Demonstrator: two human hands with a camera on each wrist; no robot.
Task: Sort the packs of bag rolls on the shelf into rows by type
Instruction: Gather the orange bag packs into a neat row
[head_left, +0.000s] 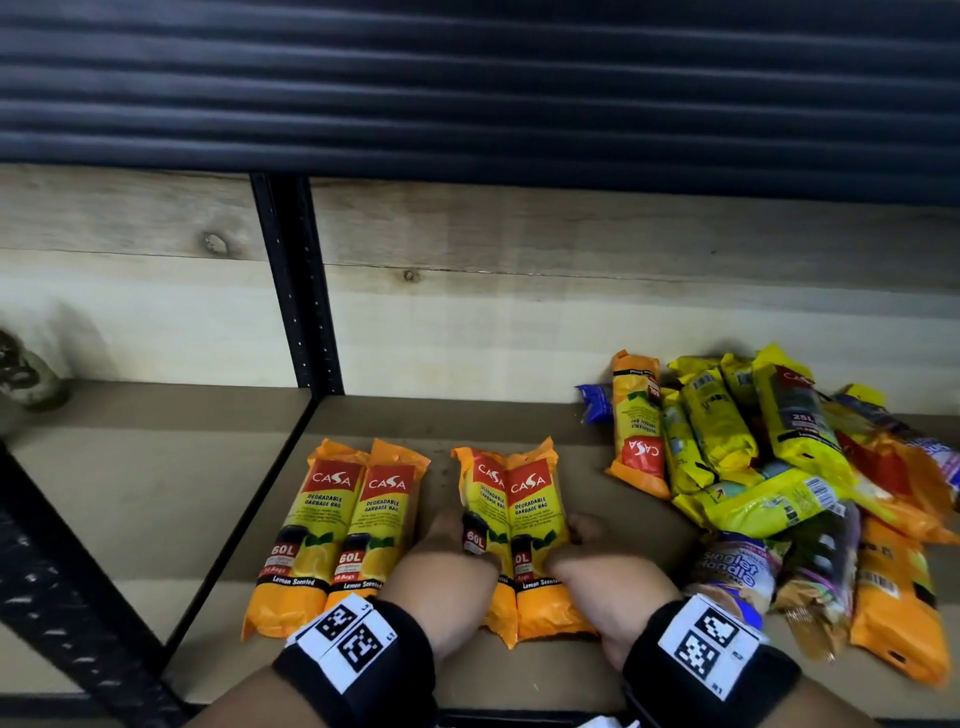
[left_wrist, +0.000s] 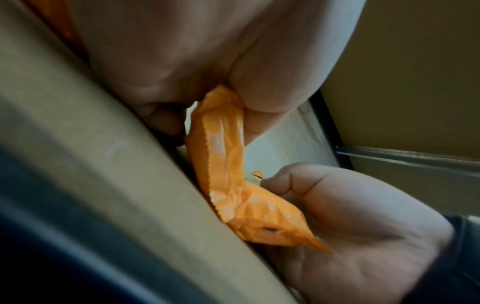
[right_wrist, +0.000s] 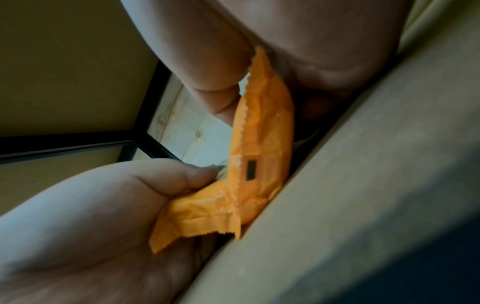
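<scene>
Now both hands, left and right, clamp two orange packs between them near the shelf's front edge.

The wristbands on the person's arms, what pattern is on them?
Black wristbands carrying white tags printed with black square codes, clearest in the head view.

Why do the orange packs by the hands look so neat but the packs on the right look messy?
The four orange packs lie flat, side by side, labels up and facing one way; the pile is heaped, with packs crossing and overlapping. The orange packs are all one type; the pile mixes orange, yellow and blue packs. The left hand and right hand hold two orange packs; nothing touches the pile. Both sit on the same shelf.
</scene>
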